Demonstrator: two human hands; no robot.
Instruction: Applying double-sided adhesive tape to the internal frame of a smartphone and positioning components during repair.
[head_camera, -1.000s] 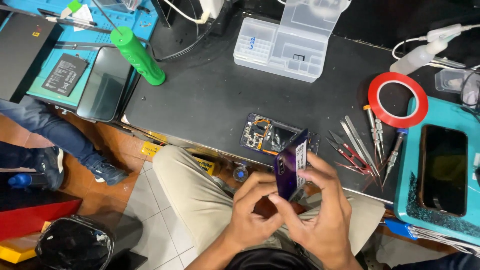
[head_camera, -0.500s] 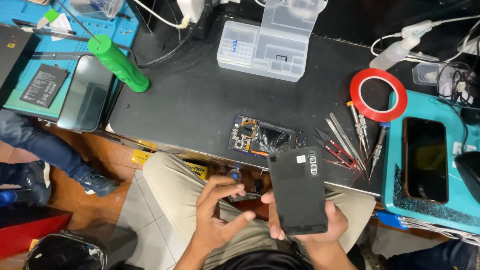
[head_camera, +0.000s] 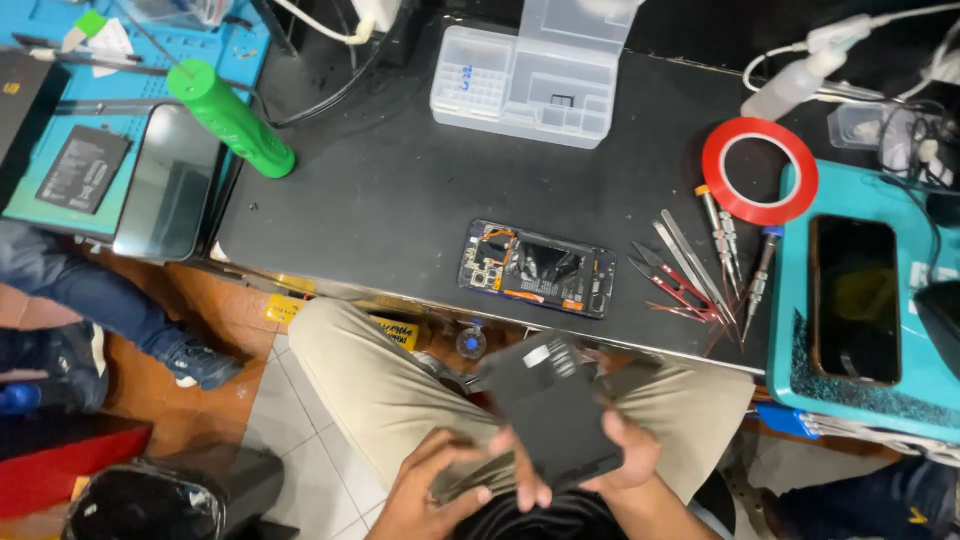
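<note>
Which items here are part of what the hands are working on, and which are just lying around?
In use:
- black back cover, held by right hand
- left hand, touching the cover's lower edge
- opened phone on the black mat

Lying about:
- green cylinder
- clear parts box
- red tape roll
- tweezers and screwdrivers
- second phone

The dark panel (head_camera: 550, 410) is motion-blurred, and it hides the right hand's (head_camera: 625, 455) palm and most fingers. The left hand (head_camera: 440, 490) is cut off near the bottom edge, its wrist out of view; what its fingers pinch is too blurred to tell. The clear parts box (head_camera: 535, 70) runs off the top edge. The teal mat (head_camera: 800, 380) runs off the right edge. The opened phone's (head_camera: 537, 268) small parts are too fine to make out.
</note>
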